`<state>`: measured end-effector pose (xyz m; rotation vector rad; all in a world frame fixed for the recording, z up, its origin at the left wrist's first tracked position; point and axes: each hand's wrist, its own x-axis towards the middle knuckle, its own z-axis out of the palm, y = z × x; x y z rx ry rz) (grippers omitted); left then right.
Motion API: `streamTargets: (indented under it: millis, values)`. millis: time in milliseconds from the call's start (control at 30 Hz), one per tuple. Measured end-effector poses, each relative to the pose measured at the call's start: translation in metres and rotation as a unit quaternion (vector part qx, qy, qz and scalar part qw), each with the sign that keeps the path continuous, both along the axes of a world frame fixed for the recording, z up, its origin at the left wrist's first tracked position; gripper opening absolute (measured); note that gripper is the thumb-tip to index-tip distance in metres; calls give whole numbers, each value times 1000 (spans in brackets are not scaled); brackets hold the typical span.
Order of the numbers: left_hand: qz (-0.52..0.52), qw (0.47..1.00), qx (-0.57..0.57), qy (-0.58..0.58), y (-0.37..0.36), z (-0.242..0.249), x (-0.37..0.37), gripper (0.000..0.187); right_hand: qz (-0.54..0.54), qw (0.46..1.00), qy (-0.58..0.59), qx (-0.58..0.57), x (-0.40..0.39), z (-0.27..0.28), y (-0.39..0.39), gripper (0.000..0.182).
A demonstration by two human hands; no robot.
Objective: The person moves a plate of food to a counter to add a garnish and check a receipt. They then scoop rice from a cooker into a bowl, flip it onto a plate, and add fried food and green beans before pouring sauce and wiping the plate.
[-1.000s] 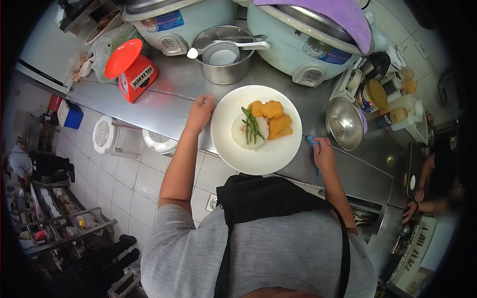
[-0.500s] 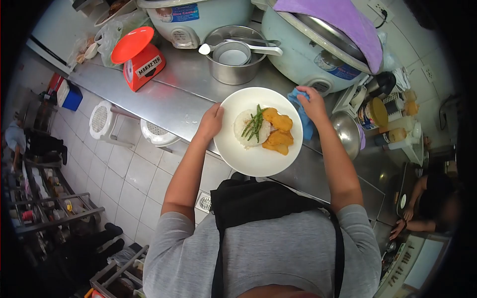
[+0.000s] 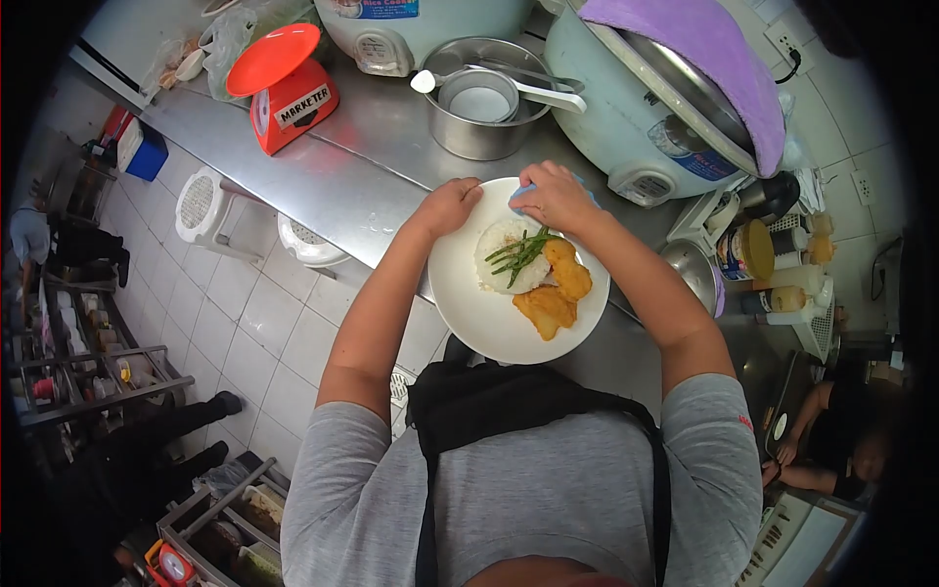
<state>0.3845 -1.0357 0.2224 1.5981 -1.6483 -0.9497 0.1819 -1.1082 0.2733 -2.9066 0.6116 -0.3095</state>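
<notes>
A white plate [image 3: 469, 318] is held over the counter's front edge, with a mound of white rice [image 3: 500, 245], green beans [image 3: 521, 256] and golden fried pieces [image 3: 548, 308] on it. My left hand [image 3: 451, 206] grips the plate's upper left rim. Bunched in my right hand [image 3: 558, 199] is a blue cloth [image 3: 521, 196], pressed against the plate's top rim; part of the cloth is hidden under the fingers.
Behind the plate stand a steel pot [image 3: 479, 137] with utensils, a red scale [image 3: 293, 103] and two rice cookers [image 3: 626, 117]. A steel bowl [image 3: 691, 274] and a condiment rack lie right. White stools [image 3: 203, 210] stand left. Another person [image 3: 831, 430] is at the lower right.
My right hand has moved left with the blue cloth, from beside the plate onto its top rim. The plate has turned clockwise, and my left hand sits higher on its rim.
</notes>
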Motion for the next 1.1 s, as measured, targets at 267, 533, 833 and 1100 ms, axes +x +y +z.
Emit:
streamTargets:
  millis: [267, 533, 833, 1100]
  values:
    - [2, 999, 16, 41, 6, 7, 0, 27, -14, 993, 104, -46, -47, 7, 1, 17]
    - [32, 998, 17, 52, 3, -9, 0, 29, -71, 977, 200, -6, -84, 18, 27, 20]
    - [72, 992, 50, 92, 13, 7, -7, 30, -131, 947, 263, 131, -115, 42, 68, 20]
    - [82, 986, 59, 136, 14, 7, -9, 28, -277, 929, 51, 240, -147, 61, 93, 21]
